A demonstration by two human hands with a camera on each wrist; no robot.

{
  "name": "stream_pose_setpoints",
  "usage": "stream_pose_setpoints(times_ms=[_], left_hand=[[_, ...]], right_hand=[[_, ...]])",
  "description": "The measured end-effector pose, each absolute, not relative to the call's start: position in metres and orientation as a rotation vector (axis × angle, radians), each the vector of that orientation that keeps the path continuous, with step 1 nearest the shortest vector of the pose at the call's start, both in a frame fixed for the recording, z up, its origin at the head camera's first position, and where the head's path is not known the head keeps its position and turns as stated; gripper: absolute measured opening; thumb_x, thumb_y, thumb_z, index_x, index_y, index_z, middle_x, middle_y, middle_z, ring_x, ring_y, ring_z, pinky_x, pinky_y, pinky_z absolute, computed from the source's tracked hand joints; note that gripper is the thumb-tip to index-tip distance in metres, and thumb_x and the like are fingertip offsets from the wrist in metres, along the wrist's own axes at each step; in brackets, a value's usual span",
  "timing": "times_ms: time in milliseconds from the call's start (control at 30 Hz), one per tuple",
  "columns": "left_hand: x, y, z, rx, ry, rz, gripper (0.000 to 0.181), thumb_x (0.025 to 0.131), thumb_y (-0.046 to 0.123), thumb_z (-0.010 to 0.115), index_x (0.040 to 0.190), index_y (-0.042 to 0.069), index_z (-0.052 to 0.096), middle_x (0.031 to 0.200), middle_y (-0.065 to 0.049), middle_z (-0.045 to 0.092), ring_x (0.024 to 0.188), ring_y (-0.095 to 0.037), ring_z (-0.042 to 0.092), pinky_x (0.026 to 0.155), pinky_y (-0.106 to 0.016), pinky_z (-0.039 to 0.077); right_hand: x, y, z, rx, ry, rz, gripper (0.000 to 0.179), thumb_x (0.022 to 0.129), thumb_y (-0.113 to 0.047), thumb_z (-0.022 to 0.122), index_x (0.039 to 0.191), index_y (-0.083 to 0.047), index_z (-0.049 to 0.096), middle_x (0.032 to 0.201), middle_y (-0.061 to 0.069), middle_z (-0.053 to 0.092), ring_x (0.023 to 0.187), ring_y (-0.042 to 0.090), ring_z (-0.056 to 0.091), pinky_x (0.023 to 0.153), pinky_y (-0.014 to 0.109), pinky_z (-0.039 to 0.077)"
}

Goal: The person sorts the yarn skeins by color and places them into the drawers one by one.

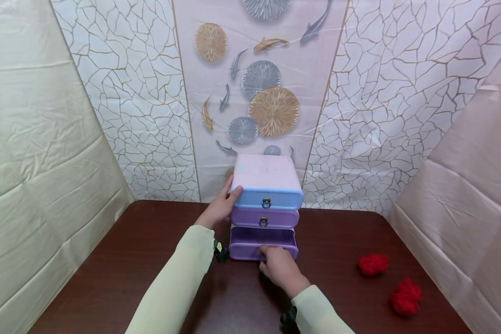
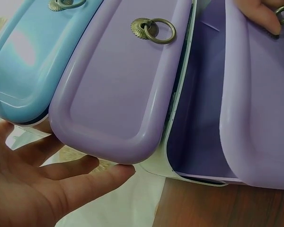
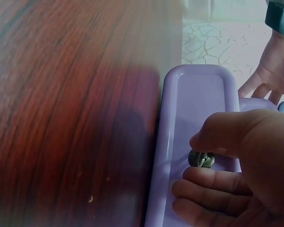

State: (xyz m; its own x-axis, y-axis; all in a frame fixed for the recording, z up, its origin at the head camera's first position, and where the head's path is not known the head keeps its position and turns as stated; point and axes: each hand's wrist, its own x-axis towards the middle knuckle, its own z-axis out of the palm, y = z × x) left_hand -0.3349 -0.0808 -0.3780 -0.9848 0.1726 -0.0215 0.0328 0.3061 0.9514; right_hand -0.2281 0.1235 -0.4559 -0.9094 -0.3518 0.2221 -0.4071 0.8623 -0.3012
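A small stacked drawer unit (image 1: 267, 174) stands on the table, with a pale pink top, a blue top drawer (image 1: 250, 199) and a purple middle drawer (image 1: 244, 217). Below them, the purple bottom drawer (image 1: 242, 251) is pulled out and its visible inside looks bare. My left hand (image 1: 218, 208) rests against the unit's left side near the blue drawer, fingers spread and loosely extended in the left wrist view. At the bottom drawer's front, my right hand (image 1: 281, 269) pinches the brass ring pull (image 3: 202, 159) between thumb and forefinger, the other fingers loosely bent.
Two fluffy red bundles (image 1: 373, 265) lie at the right of the dark wooden table (image 1: 150, 260). A patterned cloth (image 1: 150, 93) hangs behind the table, and plain pale cloth (image 1: 33, 139) slopes down on both sides.
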Motion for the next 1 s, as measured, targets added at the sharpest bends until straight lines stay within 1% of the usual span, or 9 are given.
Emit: stream_pose_setpoints(times_ms=[133, 267, 533, 633, 700, 767, 867, 900, 1000], left_hand=[[-0.335, -0.081, -0.377, 0.189, 2.433, 1.767, 0.086, 0.078, 0.083, 0.043, 0.150, 0.054, 0.007, 0.158, -0.014, 0.028, 0.123, -0.043, 0.050, 0.067, -0.043, 0.057], [-0.334, -0.081, -0.376, 0.181, 2.431, 1.768, 0.082, 0.079, 0.082, 0.043, 0.149, 0.056, 0.007, 0.157, -0.013, 0.029, 0.123, -0.043, 0.051, 0.068, -0.043, 0.057], [-0.333, -0.080, -0.374, 0.183, 2.412, 1.797, 0.082, 0.084, 0.077, 0.044, 0.152, 0.050, 0.007, 0.157, -0.015, 0.029, 0.120, -0.043, 0.053, 0.070, -0.046, 0.057], [-0.334, -0.081, -0.375, 0.178, 2.408, 1.798, 0.080, 0.083, 0.079, 0.044, 0.150, 0.054, 0.008, 0.157, -0.014, 0.029, 0.120, -0.043, 0.052, 0.069, -0.045, 0.057], [-0.335, -0.081, -0.376, 0.180, 2.403, 1.802, 0.078, 0.082, 0.079, 0.044, 0.148, 0.058, 0.008, 0.157, -0.014, 0.028, 0.121, -0.043, 0.052, 0.071, -0.048, 0.057], [-0.335, -0.080, -0.376, 0.178, 2.402, 1.800, 0.077, 0.082, 0.079, 0.044, 0.148, 0.058, 0.008, 0.157, -0.013, 0.028, 0.122, -0.042, 0.051, 0.071, -0.048, 0.057], [-0.336, -0.080, -0.377, 0.187, 2.414, 1.793, 0.079, 0.084, 0.078, 0.043, 0.150, 0.054, 0.008, 0.156, -0.013, 0.030, 0.121, -0.043, 0.052, 0.070, -0.047, 0.057], [-0.336, -0.080, -0.378, 0.188, 2.421, 1.789, 0.080, 0.083, 0.079, 0.043, 0.151, 0.053, 0.008, 0.156, -0.013, 0.032, 0.120, -0.042, 0.053, 0.068, -0.044, 0.057], [-0.338, -0.080, -0.380, 0.196, 2.437, 1.781, 0.086, 0.080, 0.082, 0.042, 0.152, 0.051, 0.008, 0.154, -0.013, 0.035, 0.118, -0.042, 0.055, 0.065, -0.041, 0.056]], right_hand=[[-0.226, 0.123, -0.455, 0.598, -2.859, 0.503, 0.016, 0.081, -0.012, 0.068, 0.097, -0.015, 0.068, 0.082, -0.001, 0.069, 0.069, 0.013, 0.060, 0.061, 0.030, 0.049], [-0.224, 0.123, -0.455, 0.600, -2.862, 0.495, 0.015, 0.081, -0.012, 0.068, 0.096, -0.015, 0.068, 0.082, -0.001, 0.068, 0.068, 0.013, 0.060, 0.060, 0.029, 0.049], [-0.220, 0.121, -0.455, 0.602, -2.841, 0.499, 0.015, 0.078, -0.010, 0.068, 0.093, -0.016, 0.067, 0.080, -0.002, 0.068, 0.068, 0.014, 0.061, 0.059, 0.030, 0.048], [-0.219, 0.120, -0.456, 0.599, -2.847, 0.493, 0.016, 0.078, -0.009, 0.067, 0.092, -0.016, 0.067, 0.080, -0.002, 0.068, 0.068, 0.014, 0.061, 0.058, 0.029, 0.048], [-0.218, 0.120, -0.456, 0.593, -2.858, 0.490, 0.016, 0.078, -0.009, 0.067, 0.093, -0.016, 0.067, 0.081, -0.001, 0.068, 0.068, 0.015, 0.062, 0.059, 0.030, 0.048], [-0.217, 0.120, -0.456, 0.589, -2.866, 0.491, 0.016, 0.079, -0.009, 0.068, 0.093, -0.015, 0.068, 0.081, 0.000, 0.069, 0.069, 0.016, 0.063, 0.059, 0.030, 0.049], [-0.215, 0.120, -0.456, 0.589, -2.863, 0.489, 0.016, 0.079, -0.010, 0.068, 0.094, -0.015, 0.068, 0.081, 0.000, 0.069, 0.070, 0.017, 0.064, 0.059, 0.031, 0.049], [-0.214, 0.120, -0.457, 0.591, -2.858, 0.486, 0.016, 0.079, -0.010, 0.068, 0.094, -0.015, 0.068, 0.082, 0.000, 0.069, 0.070, 0.018, 0.065, 0.059, 0.031, 0.050], [-0.212, 0.120, -0.458, 0.603, -2.837, 0.478, 0.016, 0.078, -0.009, 0.069, 0.093, -0.014, 0.068, 0.081, 0.000, 0.069, 0.071, 0.018, 0.065, 0.059, 0.032, 0.050]])
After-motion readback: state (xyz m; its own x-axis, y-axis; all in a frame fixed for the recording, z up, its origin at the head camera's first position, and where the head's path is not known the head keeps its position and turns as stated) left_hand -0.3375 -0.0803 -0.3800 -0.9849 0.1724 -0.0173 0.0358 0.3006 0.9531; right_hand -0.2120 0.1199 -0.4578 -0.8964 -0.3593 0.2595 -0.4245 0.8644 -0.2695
